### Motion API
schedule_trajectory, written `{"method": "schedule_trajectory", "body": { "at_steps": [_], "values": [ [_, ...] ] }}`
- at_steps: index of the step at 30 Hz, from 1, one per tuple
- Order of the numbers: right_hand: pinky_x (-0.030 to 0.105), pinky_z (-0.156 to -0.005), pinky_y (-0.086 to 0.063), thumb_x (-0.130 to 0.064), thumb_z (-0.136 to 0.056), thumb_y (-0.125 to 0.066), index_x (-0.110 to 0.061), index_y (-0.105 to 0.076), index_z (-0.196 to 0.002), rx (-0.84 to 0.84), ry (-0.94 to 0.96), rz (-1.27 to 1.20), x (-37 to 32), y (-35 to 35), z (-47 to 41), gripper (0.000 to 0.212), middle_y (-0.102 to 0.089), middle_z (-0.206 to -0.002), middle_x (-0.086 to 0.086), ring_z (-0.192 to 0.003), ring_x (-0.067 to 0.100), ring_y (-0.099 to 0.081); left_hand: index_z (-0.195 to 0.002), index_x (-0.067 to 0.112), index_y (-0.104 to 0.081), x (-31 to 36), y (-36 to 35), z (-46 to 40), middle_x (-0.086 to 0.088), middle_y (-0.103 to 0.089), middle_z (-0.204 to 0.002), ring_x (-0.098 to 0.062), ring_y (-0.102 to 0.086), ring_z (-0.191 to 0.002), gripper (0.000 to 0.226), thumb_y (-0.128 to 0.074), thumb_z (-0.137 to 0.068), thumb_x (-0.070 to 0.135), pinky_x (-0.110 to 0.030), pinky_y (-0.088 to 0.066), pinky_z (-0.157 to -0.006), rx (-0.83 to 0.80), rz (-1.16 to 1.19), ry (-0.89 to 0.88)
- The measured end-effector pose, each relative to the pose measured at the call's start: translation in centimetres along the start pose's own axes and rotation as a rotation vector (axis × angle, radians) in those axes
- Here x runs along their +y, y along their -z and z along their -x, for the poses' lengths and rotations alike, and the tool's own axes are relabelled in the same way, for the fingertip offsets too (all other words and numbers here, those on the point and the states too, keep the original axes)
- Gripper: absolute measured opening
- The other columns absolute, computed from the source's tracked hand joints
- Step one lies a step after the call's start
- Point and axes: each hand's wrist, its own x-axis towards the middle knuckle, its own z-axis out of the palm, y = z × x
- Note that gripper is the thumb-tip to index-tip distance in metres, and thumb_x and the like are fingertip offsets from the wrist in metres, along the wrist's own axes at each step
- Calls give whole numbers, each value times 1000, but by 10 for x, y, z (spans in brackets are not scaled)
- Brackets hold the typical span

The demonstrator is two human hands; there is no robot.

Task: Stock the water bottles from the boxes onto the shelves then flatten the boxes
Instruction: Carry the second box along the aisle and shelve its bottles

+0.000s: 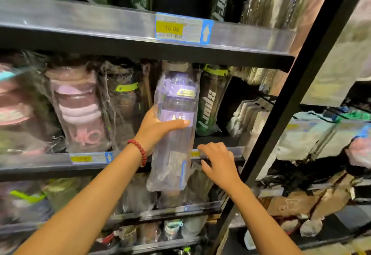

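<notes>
Both hands are reaching up at the middle shelf (60, 162) of a dark store rack. Left hand (155, 128) is gripping a purple water bottle (174, 126) sealed in a clear plastic bag, with the thumb curling across the front of the pale purple band and the other fingers wrapping behind the body, out of sight. A red bead bracelet (139, 151) is circling that wrist. The bottle is standing nearly upright with its cap up near the underside of the upper shelf (100, 33); its lower half is hanging in front of and below the front edge of the middle shelf, so it is not resting on the shelf.

Right hand (219, 164) is holding nothing; its fingers are spread and loosely bent, the fingertips lying at the shelf's front edge strip, just beside the bottle's lower right side. Whether they are touching the bag cannot be told.

On the middle shelf behind, other bagged bottles are standing in a row: a pink bottle (80, 110) toward the left end, a dark bottle with a green tag (125, 102) just left of the held one, and a dark green bottle printed "sport" (210, 104) just right of it. A yellow price label reading 16.00 (170, 28) is sitting on the upper shelf's front edge. Brown cardboard (305, 202) is lying low to the right, past the rack's black upright post (297, 86).
</notes>
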Motion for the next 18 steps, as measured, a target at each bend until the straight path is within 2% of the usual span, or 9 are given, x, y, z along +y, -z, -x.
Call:
{"method": "schedule_trajectory", "body": {
  "at_steps": [3,9,12,13,16,18],
  "values": [
    [35,-75,-30,-23,-89,-53,-27,-50,-130,13,13,-24,2,-2,1,41,-52,-121,-6,-117,22,-41,-100,30,-63,8,-3,-9,6,-72,-97,-12,-68,-95,60,-85,-44,29,-27,-53,-81,49,-17,-29],
    [36,-78,-28,-25,-88,-53,-28,-45,-132,3,46,-45,7,-6,3,44,-47,-123,-8,-117,20,-37,-116,15,-59,15,-1,-27,-7,-69,-109,-21,-66,-102,81,-86,-44,39,-45,-51,-94,121,-65,-50],
    [35,-76,-25,-24,-87,-54,-28,-47,-130,14,51,-68,8,-9,3,44,-47,-120,-7,-115,20,-37,-112,19,-59,15,-3,-27,-7,-68,-109,-22,-65,-103,75,-84,-44,38,-45,-50,-94,104,-43,-38],
    [35,-76,-25,-24,-86,-55,-28,-48,-128,17,50,-72,8,-10,2,43,-48,-119,-7,-114,20,-37,-113,19,-58,16,-5,-27,-8,-67,-111,-23,-64,-104,78,-85,-42,39,-46,-50,-95,98,-16,-29],
    [35,-77,-26,-22,-84,-57,-25,-49,-123,61,48,-125,9,-12,3,40,-49,-114,-7,-113,20,-39,-129,12,-49,16,-8,-31,-13,-59,-124,-28,-58,-115,114,-92,-30,51,-51,-44,-100,105,43,-12],
    [34,-81,-24,-20,-87,-54,-28,-44,-130,57,40,-174,10,-11,4,46,-46,-120,-10,-117,14,-33,-132,10,-47,15,-9,-34,-14,-57,-127,-29,-55,-118,119,-91,-31,54,-52,-41,-102,101,51,-11]
  ]
}}
